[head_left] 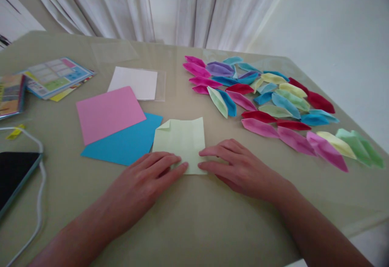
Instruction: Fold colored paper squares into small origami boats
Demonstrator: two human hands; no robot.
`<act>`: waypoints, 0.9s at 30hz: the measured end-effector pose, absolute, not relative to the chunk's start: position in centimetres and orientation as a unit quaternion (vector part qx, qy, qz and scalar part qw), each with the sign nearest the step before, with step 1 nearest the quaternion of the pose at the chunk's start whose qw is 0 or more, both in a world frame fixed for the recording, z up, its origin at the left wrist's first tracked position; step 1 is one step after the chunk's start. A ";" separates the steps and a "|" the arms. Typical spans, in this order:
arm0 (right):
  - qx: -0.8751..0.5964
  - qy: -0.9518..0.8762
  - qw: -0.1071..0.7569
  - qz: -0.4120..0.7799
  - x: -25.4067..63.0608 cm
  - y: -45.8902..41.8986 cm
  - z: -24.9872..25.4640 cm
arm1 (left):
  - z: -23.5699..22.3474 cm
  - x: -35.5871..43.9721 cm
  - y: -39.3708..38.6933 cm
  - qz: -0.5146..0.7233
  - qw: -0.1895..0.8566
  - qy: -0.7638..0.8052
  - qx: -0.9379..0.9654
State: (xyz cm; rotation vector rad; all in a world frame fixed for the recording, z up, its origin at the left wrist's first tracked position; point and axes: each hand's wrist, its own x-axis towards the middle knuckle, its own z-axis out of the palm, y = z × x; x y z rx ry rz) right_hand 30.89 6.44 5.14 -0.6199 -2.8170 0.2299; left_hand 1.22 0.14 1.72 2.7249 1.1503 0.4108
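Note:
A pale green sheet of paper (184, 137) lies on the table in front of me, with faint creases and its far left corner folded over. My left hand (152, 176) rests on the near left part of the sheet, fingers stretched out and thumb on the paper. At the sheet's right edge, my right hand (240, 165) touches it with thumb and forefinger tips apart. Just left of the sheet lie a blue paper (127, 145) and, overlapping it, a pink paper (109, 113).
Several folded, boat-like paper pieces (261, 127) in many colours spread over the right side. White paper (136, 82) lies on a clear sleeve behind the pink sheet. Printed cards (60, 76), a dark-screened device (16, 178) and a white cable (39, 202) are at left.

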 end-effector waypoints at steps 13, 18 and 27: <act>-0.219 -0.947 0.098 0.212 30.3 6.8 4.9 | 2.0 3.0 -1.4 0.151 0.115 0.371 0.909; -0.275 -0.905 0.110 0.304 29.4 6.7 4.5 | 2.2 2.8 -1.3 0.162 0.134 0.370 0.905; -0.330 -0.877 0.136 0.321 28.8 6.1 4.0 | 2.6 2.9 -1.1 0.189 0.072 0.336 0.920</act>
